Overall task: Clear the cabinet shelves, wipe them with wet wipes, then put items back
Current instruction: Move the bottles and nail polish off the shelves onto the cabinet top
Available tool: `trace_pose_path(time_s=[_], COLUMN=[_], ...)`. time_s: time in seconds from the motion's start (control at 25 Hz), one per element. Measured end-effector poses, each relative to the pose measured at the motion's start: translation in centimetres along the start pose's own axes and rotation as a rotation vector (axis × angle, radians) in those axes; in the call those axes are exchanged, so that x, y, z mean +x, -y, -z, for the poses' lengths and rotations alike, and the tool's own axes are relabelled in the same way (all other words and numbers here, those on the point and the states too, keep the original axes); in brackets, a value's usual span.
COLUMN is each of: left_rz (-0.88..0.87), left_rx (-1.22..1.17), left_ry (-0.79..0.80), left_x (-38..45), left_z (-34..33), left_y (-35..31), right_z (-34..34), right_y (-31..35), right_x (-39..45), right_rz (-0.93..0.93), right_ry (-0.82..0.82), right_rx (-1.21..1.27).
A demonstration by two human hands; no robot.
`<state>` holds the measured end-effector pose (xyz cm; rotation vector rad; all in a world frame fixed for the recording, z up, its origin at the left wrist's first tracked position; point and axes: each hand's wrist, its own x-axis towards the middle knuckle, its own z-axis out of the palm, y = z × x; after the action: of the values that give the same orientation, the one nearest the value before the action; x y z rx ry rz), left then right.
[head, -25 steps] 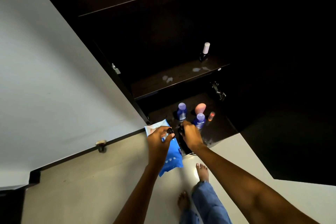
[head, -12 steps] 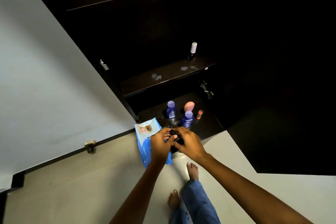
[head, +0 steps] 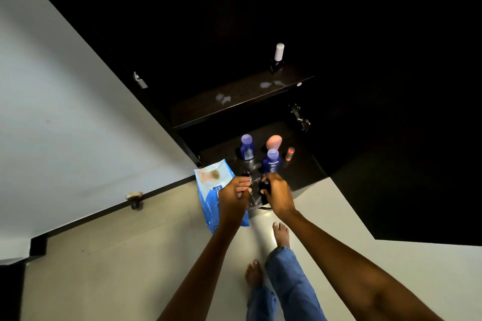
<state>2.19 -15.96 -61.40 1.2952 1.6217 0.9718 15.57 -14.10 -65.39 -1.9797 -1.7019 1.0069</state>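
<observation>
My left hand (head: pixel 233 194) grips a small dark bottle (head: pixel 246 174) just above the bottom shelf's front edge. Close beside it, my right hand (head: pixel 277 194) curls round another small dark item (head: pixel 264 186) that is mostly hidden by my fingers. Behind them on the bottom shelf (head: pixel 300 174) stand two blue bottles (head: pixel 246 150) (head: pixel 271 161), a pink sponge (head: pixel 273 142) and a small orange tube (head: pixel 289 154). A blue pack of wet wipes (head: pixel 210 195) lies on the floor under my left hand. One white-capped dark bottle (head: pixel 277 58) stands on the middle shelf (head: pixel 234 101).
The cabinet interior is dark, with wet streaks on the middle shelf. An open door panel (head: pixel 417 177) stands at the right, with a hinge (head: pixel 300 117) near it. A white wall (head: pixel 65 112) is at the left. My bare feet (head: pixel 280 234) stand on the pale floor.
Both hands met over the small dark items, then drew slightly apart, each keeping one. The camera shifted a little; the shelf items have not moved.
</observation>
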Motion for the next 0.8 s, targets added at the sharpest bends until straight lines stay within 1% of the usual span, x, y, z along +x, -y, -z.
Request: trace_pose_path(time_s=[0.08, 0.12, 0.24, 0.32, 0.44, 0.52, 0.56, 0.68, 0.76, 0.8], left_rz=[-0.021, -0.022, -0.029, -0.037, -0.014, 0.018, 0.030, 0.083, 0.080, 0.067], left_rx=[0.030, 0.039, 0.044, 0.030, -0.015, -0.032, -0.038, -0.031, -0.032, -0.033], left_ry=[0.005, 0.010, 0.015, 0.008, 0.020, 0.015, 0.020, 0.035, 0.042, 0.040], left_x=[0.1, 0.1, 0.3, 0.2, 0.3, 0.2, 0.0, -0.3, -0.4, -0.3], left_z=[-0.1, -0.1, 0.0, 0.0, 0.0, 0.1, 0.1, -0.1, -0.2, -0.3], left_y=[0.2, 0.1, -0.1, -0.5, -0.9, -1.4, -2.1, -4.3, -6.3, -7.4], right_z=[-1.1, -1.3, -2.2, -2.1, -1.6, -0.4, 0.4, 3.5, 6.3, 7.5], right_y=[-0.5, -0.5, -1.2, -1.2, -0.9, -1.1, -1.3, -0.5, 0.8, 1.4], right_x=[0.8, 1.0, 1.7, 1.9, 0.9, 0.2, -0.2, -2.2, -3.0, -2.9], right_rz=[0.040, 0.017, -0.019, 0.053, -0.032, 0.073, 0.107, 0.048, 0.062, 0.097], right_ry=[0.003, 0.019, -0.040, 0.028, -0.026, -0.031, -0.032, -0.071, -0.155, -0.206], right_rx=[-0.043, -0.052, -0.193, -0.149, -0.256, -0.320, -0.307, -0.234, -0.156, -0.114])
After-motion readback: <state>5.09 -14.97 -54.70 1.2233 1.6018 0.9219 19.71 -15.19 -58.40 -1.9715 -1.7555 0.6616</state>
